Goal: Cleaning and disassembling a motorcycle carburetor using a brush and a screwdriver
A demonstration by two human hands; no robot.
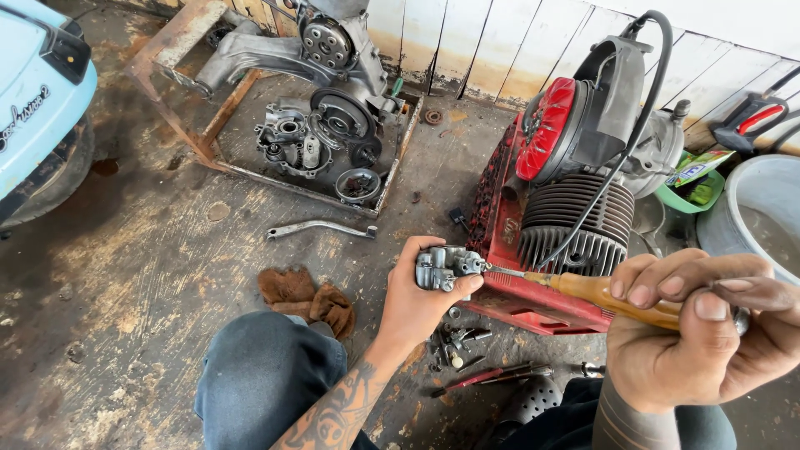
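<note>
My left hand grips a small grey metal carburettor, holding it up above the floor. My right hand is closed round the amber handle of a screwdriver. The screwdriver's thin shaft runs left and its tip touches the carburettor's right side. Just behind the tool, a red engine with a black finned cylinder sits on a red crate. Small loose metal parts lie on the floor below my left hand.
A metal tray with engine cases and gears stands at the back. A bent lever and a brown rag lie on the stained floor. Red-handled pliers rest near my knees. A pale blue scooter body is at left, a grey basin at right.
</note>
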